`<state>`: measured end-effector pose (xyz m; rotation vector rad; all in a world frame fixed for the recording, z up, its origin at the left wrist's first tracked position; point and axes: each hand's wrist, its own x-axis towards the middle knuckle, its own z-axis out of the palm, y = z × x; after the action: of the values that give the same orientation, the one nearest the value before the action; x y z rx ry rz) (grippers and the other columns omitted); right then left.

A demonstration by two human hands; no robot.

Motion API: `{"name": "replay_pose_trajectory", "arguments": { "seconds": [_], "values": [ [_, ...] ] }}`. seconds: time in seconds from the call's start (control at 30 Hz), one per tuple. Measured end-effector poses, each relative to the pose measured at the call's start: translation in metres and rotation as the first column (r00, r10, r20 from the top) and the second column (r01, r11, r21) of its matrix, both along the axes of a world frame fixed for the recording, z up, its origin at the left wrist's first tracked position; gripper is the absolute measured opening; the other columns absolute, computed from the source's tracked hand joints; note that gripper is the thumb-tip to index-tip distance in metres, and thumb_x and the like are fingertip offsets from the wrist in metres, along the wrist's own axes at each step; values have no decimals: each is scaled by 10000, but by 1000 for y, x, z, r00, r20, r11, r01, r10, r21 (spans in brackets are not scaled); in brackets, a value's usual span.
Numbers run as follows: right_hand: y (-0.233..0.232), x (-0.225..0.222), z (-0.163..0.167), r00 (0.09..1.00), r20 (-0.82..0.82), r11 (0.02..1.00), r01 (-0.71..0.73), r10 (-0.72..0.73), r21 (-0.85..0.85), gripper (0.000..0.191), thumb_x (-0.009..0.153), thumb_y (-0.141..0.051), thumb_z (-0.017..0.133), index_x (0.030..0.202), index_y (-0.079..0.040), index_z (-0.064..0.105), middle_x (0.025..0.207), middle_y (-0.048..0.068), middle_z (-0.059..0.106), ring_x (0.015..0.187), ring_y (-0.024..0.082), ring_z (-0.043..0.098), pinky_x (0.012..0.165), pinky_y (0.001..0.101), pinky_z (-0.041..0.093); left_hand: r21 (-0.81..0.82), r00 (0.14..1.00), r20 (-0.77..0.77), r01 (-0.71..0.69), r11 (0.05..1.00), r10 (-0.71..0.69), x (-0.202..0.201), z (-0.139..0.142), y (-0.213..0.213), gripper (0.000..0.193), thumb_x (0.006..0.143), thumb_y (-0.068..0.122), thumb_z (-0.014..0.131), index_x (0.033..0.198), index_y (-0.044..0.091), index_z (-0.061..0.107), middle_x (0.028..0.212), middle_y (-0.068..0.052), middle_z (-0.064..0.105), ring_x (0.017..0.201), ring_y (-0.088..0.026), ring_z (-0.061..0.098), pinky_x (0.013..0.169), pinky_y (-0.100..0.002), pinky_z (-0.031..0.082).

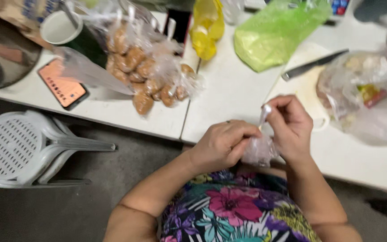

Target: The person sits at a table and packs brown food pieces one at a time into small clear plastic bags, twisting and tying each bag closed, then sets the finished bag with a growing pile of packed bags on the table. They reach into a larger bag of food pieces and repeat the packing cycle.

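Small clear bag (258, 150) pinched between both hands (fingers curled).

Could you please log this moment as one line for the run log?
left hand: holds small clear bag | right hand: pinches bag's twisted top | nearby: knife on cutting board, bag of potatoes

A small clear plastic bag (259, 150) is pinched between both hands at the near edge of the white bench (229, 94). Further back on the bench lies a large clear plastic bag of round brown pieces (146, 71). To its left lies a flat phone with a lit orange-pink screen (62, 88). A yellow plastic bag (208, 28) and a crumpled green plastic bag (276, 31) sit at the far side. A clear bag of mixed contents (368, 96) rests at the right.
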<state>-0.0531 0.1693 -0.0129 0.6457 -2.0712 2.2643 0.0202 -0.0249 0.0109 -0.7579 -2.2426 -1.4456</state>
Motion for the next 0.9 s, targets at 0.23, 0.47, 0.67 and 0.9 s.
{"name": "replay_pose_trajectory", "arguments": {
  "seconds": [0.23, 0.47, 0.67, 0.9],
  "values": [
    [44, -7, 1, 987, -18, 986, -157, 158, 57, 182, 998, 22, 657, 1175, 34, 619, 1102, 71, 665, 996, 118, 649, 902, 253, 538, 62, 951, -10, -308, 949, 310, -22, 6, -92, 374, 823, -47, 628, 1169, 53, 729, 1043, -79, 716, 940, -207, 688, 860, -335, 583],
    [80, -2, -17, 994, 7, 993, -106, 106, 52, 127, 1011, 23, 653, 1138, 34, 653, 1053, 76, 670, 958, 123, 643, 869, 258, 531, 47, 452, -447, -850, 525, 772, -101, 7, -225, 300, 1034, -95, 662, 1271, 77, 727, 1125, -93, 685, 999, -230, 699, 865, -294, 564],
    [112, 2, -16, 999, 25, 980, -51, 47, 193, 127, 959, 6, 674, 1086, 17, 673, 1041, 67, 689, 949, 126, 641, 837, 259, 523, 88, 719, -39, -689, 719, 694, -118, -43, -217, 483, 915, -33, 596, 1382, 80, 541, 1488, -204, 476, 1364, -388, 496, 1081, -414, 466],
    [176, -37, 2, 859, -435, 723, 479, -270, 497, 126, 988, -66, 759, 1069, -14, 677, 1068, 63, 723, 963, 129, 683, 898, 234, 519, -145, 629, -516, -733, 664, 581, -83, -27, -146, 187, 1006, -86, 715, 1158, 22, 719, 1298, -174, 637, 1238, -368, 615, 1041, -423, 516]
  ]
}}
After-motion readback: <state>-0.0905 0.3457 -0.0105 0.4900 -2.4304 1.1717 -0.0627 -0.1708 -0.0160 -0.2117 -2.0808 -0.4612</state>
